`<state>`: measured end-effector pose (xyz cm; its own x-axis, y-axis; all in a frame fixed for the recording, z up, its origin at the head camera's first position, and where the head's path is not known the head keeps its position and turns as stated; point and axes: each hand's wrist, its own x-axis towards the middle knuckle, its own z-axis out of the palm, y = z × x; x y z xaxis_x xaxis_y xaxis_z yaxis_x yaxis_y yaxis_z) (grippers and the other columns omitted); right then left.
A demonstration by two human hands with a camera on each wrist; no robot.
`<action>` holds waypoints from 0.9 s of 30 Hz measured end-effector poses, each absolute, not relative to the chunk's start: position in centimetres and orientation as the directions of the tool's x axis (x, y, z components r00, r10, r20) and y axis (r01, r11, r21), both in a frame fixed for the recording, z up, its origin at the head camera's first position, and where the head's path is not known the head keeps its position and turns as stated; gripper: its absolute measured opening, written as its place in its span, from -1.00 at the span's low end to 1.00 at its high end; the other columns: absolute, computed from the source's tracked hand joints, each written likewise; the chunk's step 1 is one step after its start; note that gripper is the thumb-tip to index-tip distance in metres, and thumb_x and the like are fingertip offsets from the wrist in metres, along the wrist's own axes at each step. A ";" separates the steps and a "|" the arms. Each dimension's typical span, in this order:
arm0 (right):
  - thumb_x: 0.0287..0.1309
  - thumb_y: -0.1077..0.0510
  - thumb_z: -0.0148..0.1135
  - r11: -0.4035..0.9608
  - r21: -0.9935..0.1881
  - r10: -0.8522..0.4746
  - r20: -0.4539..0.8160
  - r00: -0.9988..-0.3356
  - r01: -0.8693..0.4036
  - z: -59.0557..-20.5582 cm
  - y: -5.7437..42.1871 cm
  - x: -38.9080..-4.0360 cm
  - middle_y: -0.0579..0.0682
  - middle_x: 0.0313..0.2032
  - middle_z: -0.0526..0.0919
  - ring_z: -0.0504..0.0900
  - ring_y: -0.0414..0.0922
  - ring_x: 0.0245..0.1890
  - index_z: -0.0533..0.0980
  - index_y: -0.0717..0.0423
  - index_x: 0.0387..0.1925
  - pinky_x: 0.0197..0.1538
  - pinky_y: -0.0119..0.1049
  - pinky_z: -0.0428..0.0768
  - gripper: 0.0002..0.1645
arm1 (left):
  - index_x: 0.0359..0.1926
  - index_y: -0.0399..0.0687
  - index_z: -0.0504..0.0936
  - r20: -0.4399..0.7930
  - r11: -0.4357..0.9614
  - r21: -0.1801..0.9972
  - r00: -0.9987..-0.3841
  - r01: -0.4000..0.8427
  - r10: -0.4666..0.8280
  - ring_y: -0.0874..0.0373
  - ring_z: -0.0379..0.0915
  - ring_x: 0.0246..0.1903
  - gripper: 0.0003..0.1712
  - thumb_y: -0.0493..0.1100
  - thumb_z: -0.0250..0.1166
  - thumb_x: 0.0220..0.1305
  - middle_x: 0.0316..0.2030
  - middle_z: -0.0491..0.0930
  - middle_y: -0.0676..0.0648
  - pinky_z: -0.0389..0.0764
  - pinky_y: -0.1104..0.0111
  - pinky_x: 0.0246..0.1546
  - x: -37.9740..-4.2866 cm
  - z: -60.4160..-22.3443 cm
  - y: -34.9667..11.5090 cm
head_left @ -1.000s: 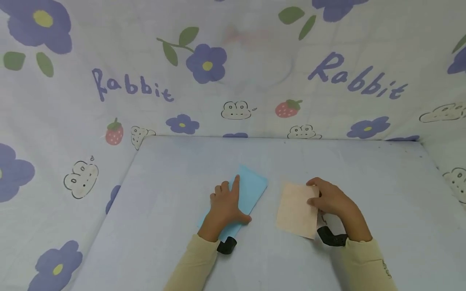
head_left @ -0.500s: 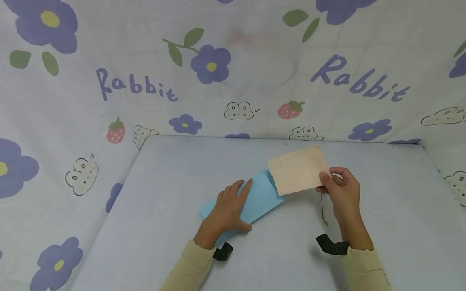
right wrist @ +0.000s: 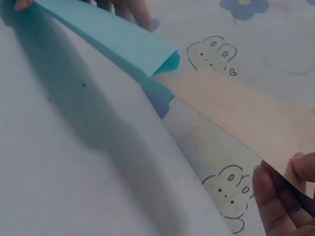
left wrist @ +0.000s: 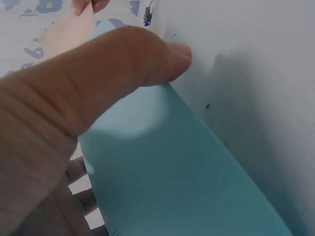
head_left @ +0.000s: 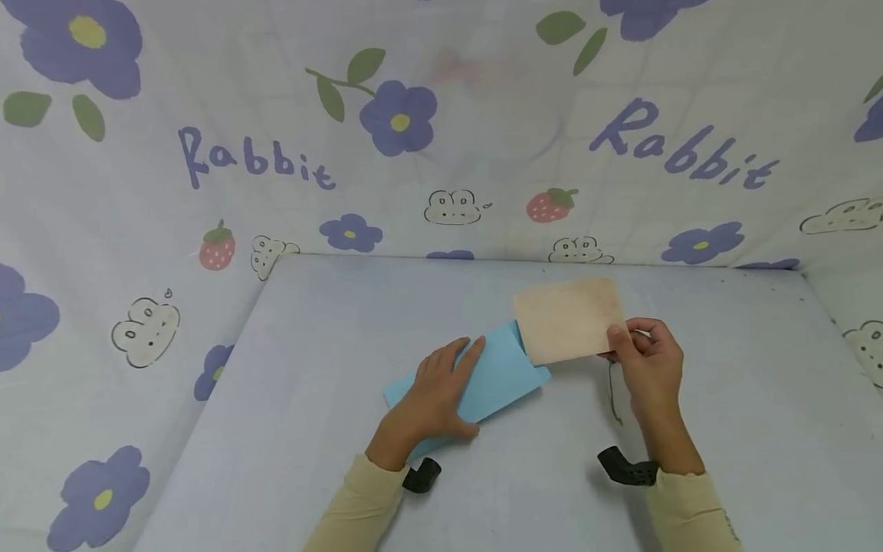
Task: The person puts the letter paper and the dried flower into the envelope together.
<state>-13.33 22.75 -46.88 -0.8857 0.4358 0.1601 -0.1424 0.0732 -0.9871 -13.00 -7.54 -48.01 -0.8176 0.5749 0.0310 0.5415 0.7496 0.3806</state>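
A light blue paper envelope (head_left: 500, 376) is held by my left hand (head_left: 431, 399), which lies across it, thumb at the near long edge and fingers at the far one. The envelope's mouth at its right end gapes a little in the right wrist view. My right hand (head_left: 651, 364) pinches a peach-coloured card (head_left: 569, 318) at its right end, thumb on top. The card's left edge meets the envelope's mouth (right wrist: 170, 66). From the card's held end hangs a thin cord (head_left: 612, 395); a small dark bead-like piece (left wrist: 147, 17) shows on it in the left wrist view.
Both hands are over a pale table (head_left: 310, 330). A white cloth printed with flowers, strawberries and "Rabbit" lettering (head_left: 255, 161) rises behind and at the sides. Black curved pieces (head_left: 628, 468) are worn at both wrists.
My right hand has lifted the card up and turned it sideways against the envelope's mouth. The envelope has swung to point more to the right under my left hand.
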 end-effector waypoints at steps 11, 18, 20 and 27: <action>0.27 0.43 0.25 0.287 -0.944 0.250 0.236 -0.939 -0.160 -47.3 23.6 -12.7 0.39 -0.29 0.67 0.68 -0.30 -0.51 0.50 0.44 0.07 -0.38 -0.39 0.66 -0.66 | 0.61 -0.01 -0.13 0.032 0.749 0.384 -0.819 0.540 0.574 -0.18 0.05 0.41 0.51 0.10 0.69 -0.22 0.47 0.04 -0.24 0.16 -0.11 0.33 -13.2 -48.0 -7.5; 0.25 0.43 0.27 0.352 -0.915 0.201 0.279 -0.939 -0.196 -47.1 23.7 -12.7 0.42 -0.33 0.65 0.64 -0.30 -0.57 0.53 0.47 0.03 -0.43 -0.40 0.64 -0.68 | 0.60 -0.01 -0.12 0.037 0.750 0.370 -0.815 0.548 0.578 -0.18 0.07 0.39 0.52 0.11 0.69 -0.24 0.46 0.05 -0.24 0.17 -0.11 0.32 -13.1 -48.0 -7.5; 0.25 0.42 0.28 0.342 -0.922 0.199 0.260 -0.945 -0.182 -47.2 23.7 -12.8 0.43 -0.31 0.65 0.64 -0.29 -0.57 0.53 0.47 0.04 -0.44 -0.41 0.64 -0.67 | 0.61 0.00 -0.12 0.031 0.752 0.371 -0.817 0.544 0.576 -0.17 0.07 0.39 0.52 0.11 0.69 -0.24 0.46 0.06 -0.23 0.18 -0.11 0.32 -13.1 -48.0 -7.5; 0.28 0.37 0.28 0.329 -0.938 0.142 0.161 -0.977 -0.107 -47.6 23.3 -12.8 0.43 -0.24 0.66 0.69 -0.19 -0.55 0.44 0.35 0.23 -0.42 -0.30 0.67 -0.50 | 0.61 0.02 -0.11 0.009 0.748 0.389 -0.814 0.537 0.580 -0.15 0.08 0.39 0.50 0.08 0.68 -0.22 0.46 0.07 -0.22 0.18 -0.10 0.31 -12.9 -47.8 -7.5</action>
